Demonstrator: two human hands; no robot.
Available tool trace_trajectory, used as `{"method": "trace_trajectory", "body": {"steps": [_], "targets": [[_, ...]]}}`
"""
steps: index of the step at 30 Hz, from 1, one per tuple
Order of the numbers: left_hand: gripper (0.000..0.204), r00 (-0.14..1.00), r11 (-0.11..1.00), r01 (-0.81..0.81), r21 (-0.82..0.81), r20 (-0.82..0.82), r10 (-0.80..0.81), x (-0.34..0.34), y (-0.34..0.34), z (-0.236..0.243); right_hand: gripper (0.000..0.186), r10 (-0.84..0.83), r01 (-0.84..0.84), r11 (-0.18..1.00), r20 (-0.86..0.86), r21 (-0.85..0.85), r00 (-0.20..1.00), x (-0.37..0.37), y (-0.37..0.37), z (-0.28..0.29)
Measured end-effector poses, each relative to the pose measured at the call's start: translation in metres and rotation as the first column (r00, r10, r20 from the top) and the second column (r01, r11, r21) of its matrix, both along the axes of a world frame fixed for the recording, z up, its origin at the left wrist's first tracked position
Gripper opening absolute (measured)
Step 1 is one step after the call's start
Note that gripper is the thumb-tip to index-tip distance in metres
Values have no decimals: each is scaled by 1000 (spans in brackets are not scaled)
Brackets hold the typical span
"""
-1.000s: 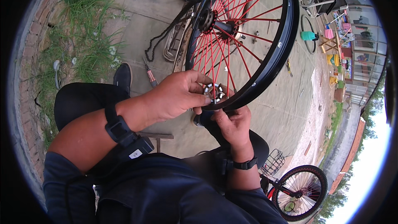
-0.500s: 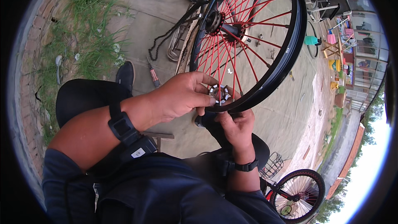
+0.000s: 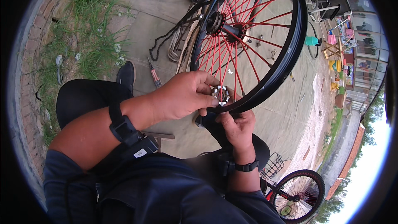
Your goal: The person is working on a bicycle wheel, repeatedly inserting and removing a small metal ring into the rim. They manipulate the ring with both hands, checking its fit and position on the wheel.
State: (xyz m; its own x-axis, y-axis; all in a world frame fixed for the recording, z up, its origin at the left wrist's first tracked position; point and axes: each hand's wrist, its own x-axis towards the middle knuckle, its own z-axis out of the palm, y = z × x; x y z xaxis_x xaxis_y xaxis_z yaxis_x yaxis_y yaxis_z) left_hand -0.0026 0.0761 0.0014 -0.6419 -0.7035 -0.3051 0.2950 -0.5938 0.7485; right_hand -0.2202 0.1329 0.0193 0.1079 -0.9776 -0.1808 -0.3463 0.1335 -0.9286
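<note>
A bicycle wheel with a black rim (image 3: 271, 87), red spokes (image 3: 248, 61) and a dark hub (image 3: 234, 32) stands in front of me, mounted in a blue frame. My left hand (image 3: 180, 97) pinches a round, notched spoke wrench (image 3: 226, 94) between thumb and fingers. The wrench sits on a red spoke close to the rim's near edge. Below it, my right hand (image 3: 238, 129) grips the rim from the near side, thumb up against it. Some of its fingers are hidden behind the rim.
A loose chain (image 3: 159, 43) hangs left of the wheel. A screwdriver with a red handle (image 3: 155, 78) lies on the ground by my shoe (image 3: 126, 74). Small metal parts (image 3: 260, 40) lie beyond the spokes. Another bicycle wheel (image 3: 299, 197) stands at lower right; grass (image 3: 89, 29) grows on the left.
The spoke wrench has turned slightly in my left hand and shifted a little to the right. My right hand stays on the rim.
</note>
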Motion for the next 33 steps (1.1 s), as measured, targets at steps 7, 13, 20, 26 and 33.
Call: {"method": "trace_trajectory", "body": {"steps": [7,13,20,26,33], "targets": [[35,998,998,-50,-41,21,51,-4,3,-15,8,76,-78,994,-24,-82,997,-4,-2,-5],[39,1000,1000,7,13,3,-7,2,-3,-1,31,77,-79,996,-39,-40,996,-2,0,2],[32,983,992,34,121,-184,-11,4,-3,-16,38,3,-3,1000,1,-24,1000,3,0,6],[33,975,987,42,157,-221,-7,1,-2,-22,36,-12,12,1000,14,11,1000,2,0,6],[31,975,976,132,176,-198,-96,0,2,-18,36,27,-27,1000,-9,10,1000,-1,0,4]]}}
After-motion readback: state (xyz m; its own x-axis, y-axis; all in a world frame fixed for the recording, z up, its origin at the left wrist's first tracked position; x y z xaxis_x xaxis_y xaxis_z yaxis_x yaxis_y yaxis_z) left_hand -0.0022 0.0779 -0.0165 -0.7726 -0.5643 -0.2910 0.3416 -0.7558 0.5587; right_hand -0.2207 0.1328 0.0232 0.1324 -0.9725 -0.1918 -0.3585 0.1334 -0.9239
